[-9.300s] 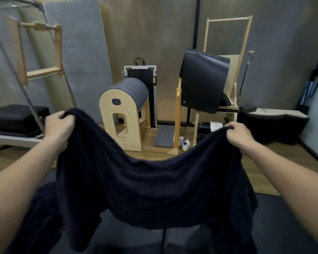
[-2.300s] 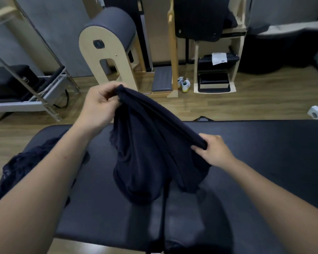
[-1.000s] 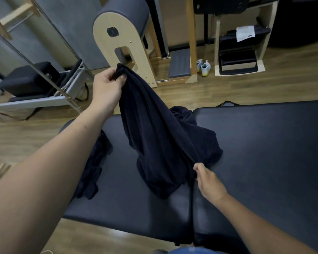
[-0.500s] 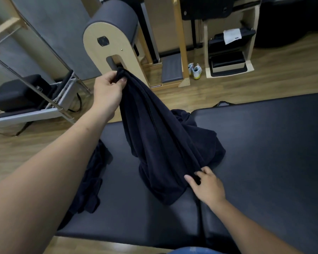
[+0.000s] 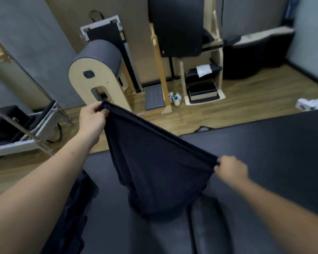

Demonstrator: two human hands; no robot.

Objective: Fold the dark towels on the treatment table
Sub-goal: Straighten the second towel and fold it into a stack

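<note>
A dark navy towel (image 5: 154, 171) hangs stretched between my two hands above the black treatment table (image 5: 273, 153). My left hand (image 5: 92, 120) grips its upper corner, held high at the left. My right hand (image 5: 231, 171) pinches the other end of the top edge, lower and to the right. The edge runs taut between them, and the rest of the cloth drapes down to the table top. A second dark towel (image 5: 73, 208) lies crumpled at the table's left edge, partly hidden by my left forearm.
Beyond the table on the wooden floor stand a padded wooden barrel (image 5: 95, 70), a wooden frame with a black mat (image 5: 176, 26), a low shelf unit (image 5: 202, 85) and small shoes (image 5: 174, 98). A metal-framed bench (image 5: 26, 132) stands at the left.
My right hand has taken hold of the towel's lower edge and pulled it up and to the right, drawing the top edge taut. The towel no longer lies bunched on the table.
</note>
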